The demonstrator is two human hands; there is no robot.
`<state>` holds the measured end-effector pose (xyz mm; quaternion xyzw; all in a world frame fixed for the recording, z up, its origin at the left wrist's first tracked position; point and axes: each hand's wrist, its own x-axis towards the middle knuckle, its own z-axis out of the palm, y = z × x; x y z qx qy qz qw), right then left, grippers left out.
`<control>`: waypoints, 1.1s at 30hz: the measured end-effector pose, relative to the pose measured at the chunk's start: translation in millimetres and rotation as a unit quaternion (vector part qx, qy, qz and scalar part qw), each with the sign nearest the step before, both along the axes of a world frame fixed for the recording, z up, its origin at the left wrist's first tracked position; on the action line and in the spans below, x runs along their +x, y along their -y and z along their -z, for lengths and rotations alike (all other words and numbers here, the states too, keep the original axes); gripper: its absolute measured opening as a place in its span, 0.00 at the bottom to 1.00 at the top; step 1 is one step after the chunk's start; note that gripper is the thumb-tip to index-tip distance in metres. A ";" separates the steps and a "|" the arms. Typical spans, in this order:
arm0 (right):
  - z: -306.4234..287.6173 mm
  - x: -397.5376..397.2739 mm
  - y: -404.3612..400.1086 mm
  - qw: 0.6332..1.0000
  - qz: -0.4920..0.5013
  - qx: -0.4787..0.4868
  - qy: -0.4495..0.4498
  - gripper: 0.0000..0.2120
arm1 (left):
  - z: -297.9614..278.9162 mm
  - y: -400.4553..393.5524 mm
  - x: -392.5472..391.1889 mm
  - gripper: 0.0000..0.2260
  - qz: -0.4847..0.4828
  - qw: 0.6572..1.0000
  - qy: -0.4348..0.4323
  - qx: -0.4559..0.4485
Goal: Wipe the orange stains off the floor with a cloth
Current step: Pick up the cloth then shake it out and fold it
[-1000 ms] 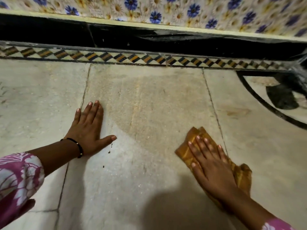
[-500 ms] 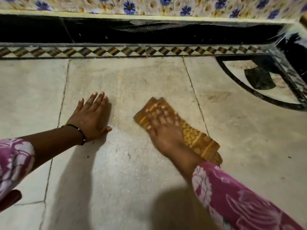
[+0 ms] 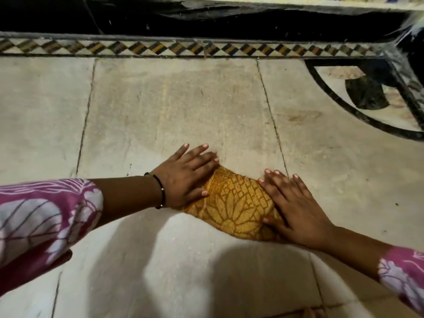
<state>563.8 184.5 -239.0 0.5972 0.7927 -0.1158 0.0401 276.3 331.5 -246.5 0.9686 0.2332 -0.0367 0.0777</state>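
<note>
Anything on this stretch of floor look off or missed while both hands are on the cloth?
Yes: a faint orange-brown stain sits on the tile to the right of the cloth, past the grout line, not under either hand. The left hand and right hand press flat on the cloth's ends.

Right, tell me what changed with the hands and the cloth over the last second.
The left hand left the bare floor and now presses flat on the cloth's left end. The right hand slid to its right end, so the cloth lies spread between both. The orange stain on the next slab remains unwiped.
</note>
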 end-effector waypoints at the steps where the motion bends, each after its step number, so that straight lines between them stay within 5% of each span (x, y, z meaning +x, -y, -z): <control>1: 4.2 -6.3 2.0 0.999 0.020 0.008 -0.031 0.36 | 2.6 2.5 1.1 0.32 -0.002 1.000 0.007 -0.008; 10: 34.4 -17.1 -6.1 0.992 0.018 0.098 -0.082 0.28 | 22.1 17.9 -3.2 0.15 -0.123 0.969 0.165 -0.138; 16: 2.8 -37.5 -6.9 0.989 0.028 0.123 -0.074 0.20 | -23.1 31.9 12.1 0.11 -0.214 0.963 0.117 -0.112; 21: -109.3 -42.0 -9.1 0.984 0.120 0.093 -0.088 0.25 | -131.5 56.3 -7.6 0.01 -0.265 0.954 0.059 -0.127; 23: -183.9 -39.5 -17.9 0.974 0.169 0.033 -0.146 0.27 | -198.7 65.7 -12.2 0.05 -0.265 0.951 0.057 -0.150; 27: -367.7 -20.6 -7.5 0.958 0.156 0.030 -0.240 0.20 | -381.5 93.5 5.2 0.02 -0.340 0.919 0.106 -0.168; 33: -611.1 -1.6 54.7 0.943 0.237 0.069 -0.224 0.17 | -629.3 167.9 28.0 0.06 -0.414 0.863 0.224 -0.181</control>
